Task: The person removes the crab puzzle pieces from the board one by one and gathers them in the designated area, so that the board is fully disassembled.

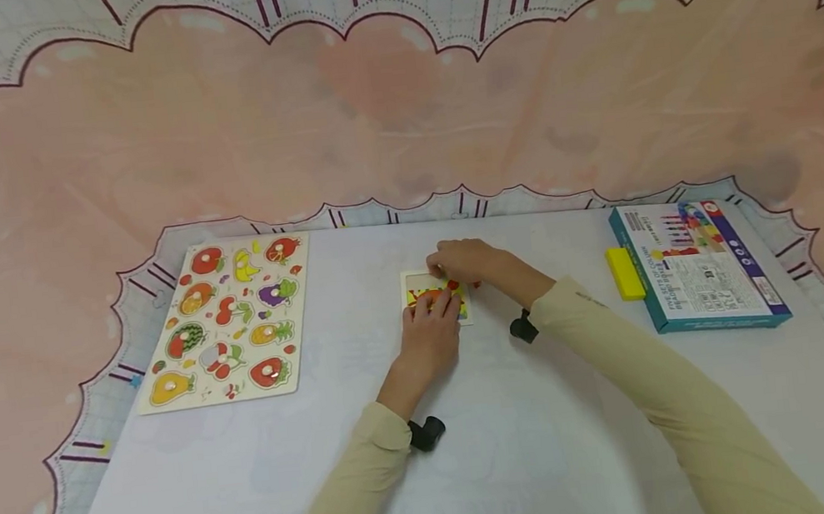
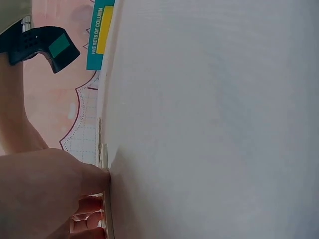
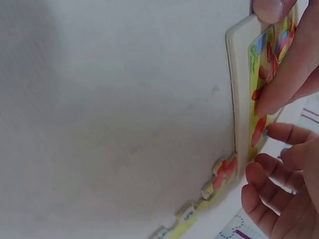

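Observation:
Near the middle of the table lies a small framed jigsaw puzzle with a bright yellow and red picture, partly covered by both hands. My left hand holds it from the near side. In the right wrist view the left thumb is at the pale frame and a long finger rests on the picture. My right hand is at the far right corner; its loosely bent fingers reach the picture's edge. Loose jigsaw pieces lie beside the frame.
A white fruit peg puzzle board is on the left. On the right lies a teal and white box, with a yellow block against its left side. A patterned pink cloth hangs behind the white table.

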Motion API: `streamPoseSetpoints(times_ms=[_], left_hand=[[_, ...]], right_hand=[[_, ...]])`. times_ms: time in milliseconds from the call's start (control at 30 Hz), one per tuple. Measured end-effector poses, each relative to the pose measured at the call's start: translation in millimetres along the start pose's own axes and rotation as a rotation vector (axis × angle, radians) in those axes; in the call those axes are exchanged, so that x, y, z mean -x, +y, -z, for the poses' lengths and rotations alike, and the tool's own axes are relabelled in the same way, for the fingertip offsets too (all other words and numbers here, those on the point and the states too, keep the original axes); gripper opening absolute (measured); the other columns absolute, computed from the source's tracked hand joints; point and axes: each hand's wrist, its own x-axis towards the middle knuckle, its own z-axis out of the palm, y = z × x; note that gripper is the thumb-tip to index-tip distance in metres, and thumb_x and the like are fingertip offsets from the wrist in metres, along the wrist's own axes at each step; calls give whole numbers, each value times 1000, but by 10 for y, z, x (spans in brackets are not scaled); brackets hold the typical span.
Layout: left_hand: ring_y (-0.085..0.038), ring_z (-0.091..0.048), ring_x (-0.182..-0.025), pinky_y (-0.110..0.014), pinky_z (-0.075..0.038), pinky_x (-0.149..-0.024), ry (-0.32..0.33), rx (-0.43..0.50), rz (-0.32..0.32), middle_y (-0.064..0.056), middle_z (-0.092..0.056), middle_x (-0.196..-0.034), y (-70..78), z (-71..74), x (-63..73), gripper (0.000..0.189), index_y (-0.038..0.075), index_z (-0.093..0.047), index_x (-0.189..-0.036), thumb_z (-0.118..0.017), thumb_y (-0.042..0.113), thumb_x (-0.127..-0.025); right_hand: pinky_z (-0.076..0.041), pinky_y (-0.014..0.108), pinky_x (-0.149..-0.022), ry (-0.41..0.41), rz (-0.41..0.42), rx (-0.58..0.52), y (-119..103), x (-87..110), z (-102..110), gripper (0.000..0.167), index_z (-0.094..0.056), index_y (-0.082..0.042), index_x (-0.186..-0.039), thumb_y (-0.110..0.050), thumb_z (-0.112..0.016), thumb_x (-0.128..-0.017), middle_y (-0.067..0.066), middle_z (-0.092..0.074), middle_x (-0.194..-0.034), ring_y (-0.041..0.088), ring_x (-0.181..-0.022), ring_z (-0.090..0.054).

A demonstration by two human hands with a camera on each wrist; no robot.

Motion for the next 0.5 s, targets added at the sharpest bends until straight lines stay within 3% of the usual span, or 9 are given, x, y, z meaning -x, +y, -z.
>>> streamPoseSetpoints(times_ms=[167,300,400,500], left_hand=[[-30,-35,-136,-48,-37,-103,8,6,-8,-3,-41,-152,14,6,8,50,15,-41,-147,-52,28,-100],[-29,-34,-137,-47,-37,-103,-1,7,-5,-3,-40,-152,21,6,3,51,16,-41,-148,-51,28,-100],[-28,-33,-137,-46,-37,-103,-8,-3,3,-2,-39,-153,16,-3,-11,50,17,-40,-148,-50,29,-100],[-27,-32,-138,-46,-36,-103,-17,-12,10,-1,-38,-154,7,-10,-25,50,17,-39,-149,-48,29,-101]], right_hand=[[-45,28,-73,-20,47,89,-4,3,26,18,-60,-20,-112,-13,-50,-98,5,-51,-98,22,-90,-54],[-47,29,-76,-11,73,81,22,-16,18,15,-59,-19,-110,-16,-51,-99,5,-51,-95,21,-90,-53],[-48,31,-82,22,95,1,70,-26,9,13,-61,-16,-104,-14,-48,-99,5,-55,-95,21,-92,-53],[-47,31,-84,51,121,-146,154,-24,-15,16,-62,-13,-101,-12,-46,-99,6,-58,-97,21,-92,-53]])
